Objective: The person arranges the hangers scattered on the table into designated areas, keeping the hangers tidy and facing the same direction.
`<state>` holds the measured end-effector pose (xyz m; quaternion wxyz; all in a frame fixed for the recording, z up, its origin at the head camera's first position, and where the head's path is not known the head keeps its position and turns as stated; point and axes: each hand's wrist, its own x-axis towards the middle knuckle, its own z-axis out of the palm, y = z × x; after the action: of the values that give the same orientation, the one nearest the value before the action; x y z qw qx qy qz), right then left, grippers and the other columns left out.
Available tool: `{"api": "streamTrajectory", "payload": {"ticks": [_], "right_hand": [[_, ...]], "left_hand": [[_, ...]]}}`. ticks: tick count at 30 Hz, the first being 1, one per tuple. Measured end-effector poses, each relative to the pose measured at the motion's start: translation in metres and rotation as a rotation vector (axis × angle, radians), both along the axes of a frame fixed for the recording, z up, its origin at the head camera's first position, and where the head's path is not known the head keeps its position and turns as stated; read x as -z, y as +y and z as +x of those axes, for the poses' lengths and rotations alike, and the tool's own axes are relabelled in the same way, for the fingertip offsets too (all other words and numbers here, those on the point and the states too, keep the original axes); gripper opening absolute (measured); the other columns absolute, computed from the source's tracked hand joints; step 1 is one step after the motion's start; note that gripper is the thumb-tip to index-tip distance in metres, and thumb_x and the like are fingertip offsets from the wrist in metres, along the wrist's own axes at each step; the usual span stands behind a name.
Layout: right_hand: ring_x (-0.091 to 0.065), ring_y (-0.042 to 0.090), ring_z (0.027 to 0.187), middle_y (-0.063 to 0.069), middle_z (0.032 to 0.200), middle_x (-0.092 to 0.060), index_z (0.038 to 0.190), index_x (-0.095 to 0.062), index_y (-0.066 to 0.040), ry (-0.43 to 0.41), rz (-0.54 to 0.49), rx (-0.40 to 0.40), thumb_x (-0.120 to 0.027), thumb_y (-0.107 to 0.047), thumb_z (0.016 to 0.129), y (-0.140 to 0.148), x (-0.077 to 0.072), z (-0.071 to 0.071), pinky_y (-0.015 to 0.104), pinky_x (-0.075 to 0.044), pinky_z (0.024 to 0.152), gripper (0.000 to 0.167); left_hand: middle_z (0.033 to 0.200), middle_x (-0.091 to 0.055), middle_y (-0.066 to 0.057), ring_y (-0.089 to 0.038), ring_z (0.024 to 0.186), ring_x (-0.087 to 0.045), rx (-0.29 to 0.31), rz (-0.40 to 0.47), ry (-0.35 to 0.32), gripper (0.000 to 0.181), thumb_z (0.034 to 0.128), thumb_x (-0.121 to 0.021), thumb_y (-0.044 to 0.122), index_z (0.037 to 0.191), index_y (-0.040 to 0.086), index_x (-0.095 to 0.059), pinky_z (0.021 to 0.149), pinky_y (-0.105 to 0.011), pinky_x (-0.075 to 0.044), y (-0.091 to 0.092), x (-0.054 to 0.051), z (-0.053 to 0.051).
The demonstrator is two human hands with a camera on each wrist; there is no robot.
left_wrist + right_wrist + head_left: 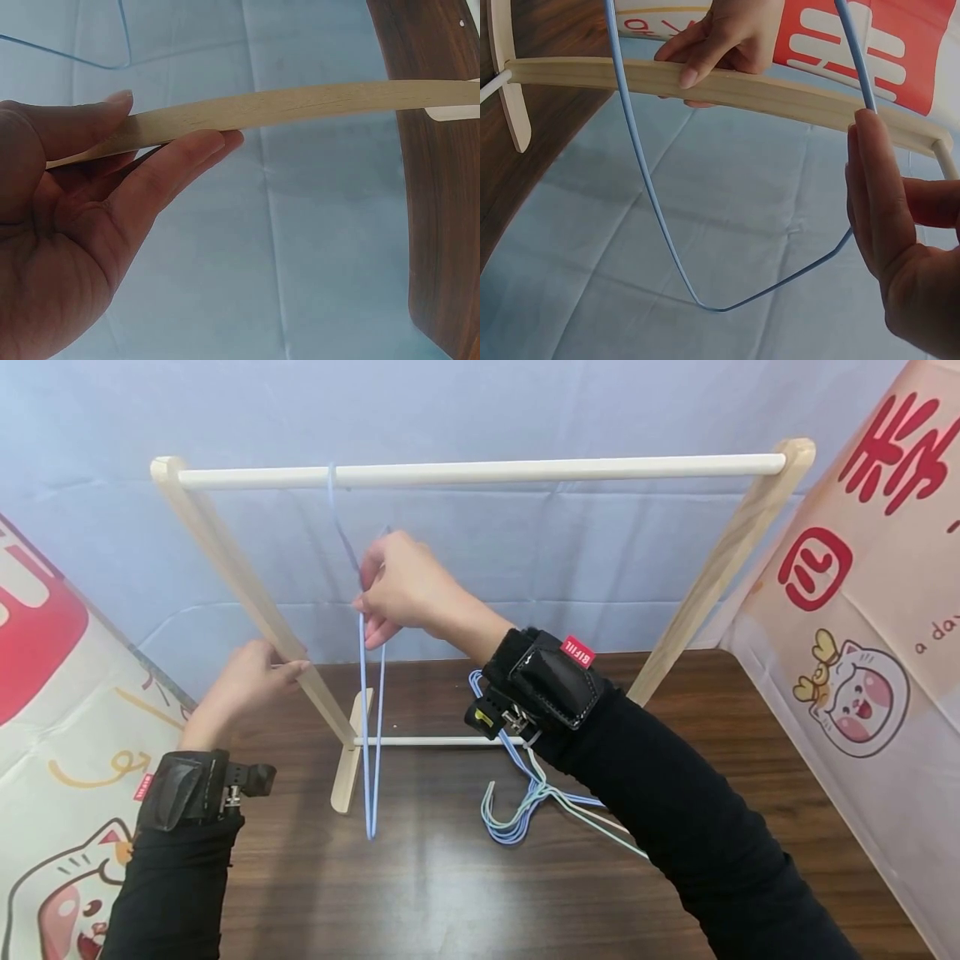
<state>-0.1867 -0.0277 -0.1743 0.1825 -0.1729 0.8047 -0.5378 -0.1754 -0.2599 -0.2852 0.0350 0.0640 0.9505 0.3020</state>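
A blue hanger (365, 718) hangs by its hook from the rack's top bar (525, 471), near the left end. My right hand (408, 585) holds the hanger's upper part between thumb and fingers; in the right wrist view the fingers of that hand (900, 217) lie against the blue wire (641, 161). My left hand (251, 681) grips the rack's left wooden post (240, 572). The left wrist view shows the thumb above and the fingers below the post (300, 103), with the left hand (82, 202) at the left edge.
Several blue and pale green hangers (525, 806) lie in a pile on the brown table (420, 902), partly behind my right forearm. The rack's right post (712, 577) stands beyond that arm. A lower bar (442, 741) runs near the table. Printed cloths flank both sides.
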Motion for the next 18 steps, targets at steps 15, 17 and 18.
{"api": "streamTrajectory", "payload": {"ticks": [15,17,18], "right_hand": [[-0.062,0.023,0.055,0.021,0.084,-0.061,0.097,-0.050,0.009,-0.007,-0.021,0.015,-0.055,0.007,0.086,0.0009,0.0015,-0.0023,0.030,-0.053,0.057,0.011],[-0.061,0.022,0.054,0.020,0.081,-0.060,0.097,-0.050,0.009,-0.008,-0.024,0.010,-0.055,0.007,0.087,0.0019,0.0024,-0.0025,0.031,-0.053,0.058,0.012],[-0.060,0.022,0.054,0.021,0.079,-0.059,0.097,-0.050,0.009,-0.008,-0.029,0.008,-0.055,0.007,0.087,0.0026,0.0030,-0.0028,0.031,-0.053,0.058,0.011]], "left_hand": [[0.091,-0.063,-0.026,-0.024,0.071,-0.059,-0.002,0.008,-0.005,0.035,0.0935,-0.051,0.020,0.105,-0.012,-0.059,0.059,-0.031,-0.044,0.0009,-0.0014,0.0005],[0.090,-0.063,-0.026,-0.024,0.070,-0.058,-0.001,0.006,0.000,0.034,0.0933,-0.052,0.019,0.105,-0.012,-0.059,0.059,-0.031,-0.043,0.0008,-0.0010,0.0003],[0.090,-0.063,-0.026,-0.025,0.071,-0.059,0.002,0.007,0.004,0.034,0.0932,-0.052,0.019,0.106,-0.012,-0.058,0.060,-0.031,-0.044,0.0009,-0.0008,0.0001]]}}
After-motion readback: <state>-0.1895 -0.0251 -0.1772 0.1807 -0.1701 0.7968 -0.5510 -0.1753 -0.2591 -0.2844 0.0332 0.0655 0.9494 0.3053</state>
